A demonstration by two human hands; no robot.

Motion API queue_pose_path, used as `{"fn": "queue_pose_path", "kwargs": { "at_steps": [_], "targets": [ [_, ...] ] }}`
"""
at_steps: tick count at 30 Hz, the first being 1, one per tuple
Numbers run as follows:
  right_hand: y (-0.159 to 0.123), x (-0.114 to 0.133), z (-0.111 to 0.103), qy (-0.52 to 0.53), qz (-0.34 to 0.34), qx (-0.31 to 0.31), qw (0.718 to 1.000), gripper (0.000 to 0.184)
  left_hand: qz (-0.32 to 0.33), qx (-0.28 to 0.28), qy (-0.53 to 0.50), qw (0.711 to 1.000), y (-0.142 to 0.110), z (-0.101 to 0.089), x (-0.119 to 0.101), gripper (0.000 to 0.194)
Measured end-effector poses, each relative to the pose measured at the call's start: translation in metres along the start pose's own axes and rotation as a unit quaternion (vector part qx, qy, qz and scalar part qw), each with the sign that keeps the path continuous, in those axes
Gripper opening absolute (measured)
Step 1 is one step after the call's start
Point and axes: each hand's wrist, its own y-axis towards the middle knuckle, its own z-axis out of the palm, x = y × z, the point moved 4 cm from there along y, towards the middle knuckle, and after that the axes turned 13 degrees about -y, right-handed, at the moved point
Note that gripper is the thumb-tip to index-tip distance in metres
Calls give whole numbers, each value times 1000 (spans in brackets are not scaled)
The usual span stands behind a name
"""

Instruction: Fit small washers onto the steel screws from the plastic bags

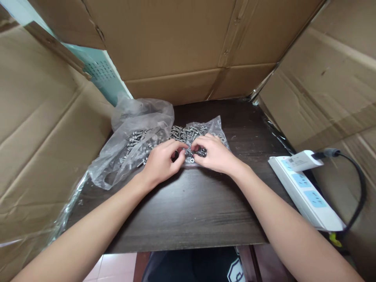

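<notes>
**Two bare hands meet over small metal hardware at a dark table**

Picture a clock face over the view, twelve at the far side, six at the person's body. Just off its centre, the left hand (163, 160) and right hand (213, 154) face each other, fingers curled, thumbs and forefingers bent toward one another with a narrow gap between the two hands. Whether either pinches a small part cannot be told.

The hands work above a flat clear plastic bag (217, 124) on a dark wood-grain table (182, 211). Dark small parts (202, 152) lie by the right fingertips, and a single ring (192, 160) sits between the thumbs. Just beyond the hands, toward twelve o'clock, is a heap of silvery bolts (179, 133). At nine o'clock, a crumpled, cloudy plastic bag (101, 172) has more bolts in it.

At four o'clock lies a white power strip (307, 192) with pale blue socket panels. A white adapter (305, 159) plugged into it carries a dark printed square and print too small to read; a black cable (362, 184) leads from it.

At five o'clock, dark clothing (188, 266) bears a white angular emblem (235, 271), partly cut off, its character unclear. Brown cardboard walls (170, 43) stand at nine, twelve and three.
</notes>
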Motion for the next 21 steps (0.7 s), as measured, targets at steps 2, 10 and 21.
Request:
{"fn": "queue_pose_path", "kwargs": {
  "at_steps": [2, 10, 21],
  "targets": [
    [0, 1, 1, 2, 1, -10, 1000, 11, -10, 3, -1, 1000, -1, 1, 2, 19],
    [2, 14, 7, -12, -5, -29, 999, 9, -56, 32, -1, 998, 2, 8, 6, 28],
    [-1, 21, -9, 19, 1, -161, 987, 10, -117, -42, -158, 980, 4, 6, 7, 31]
  ]
}}
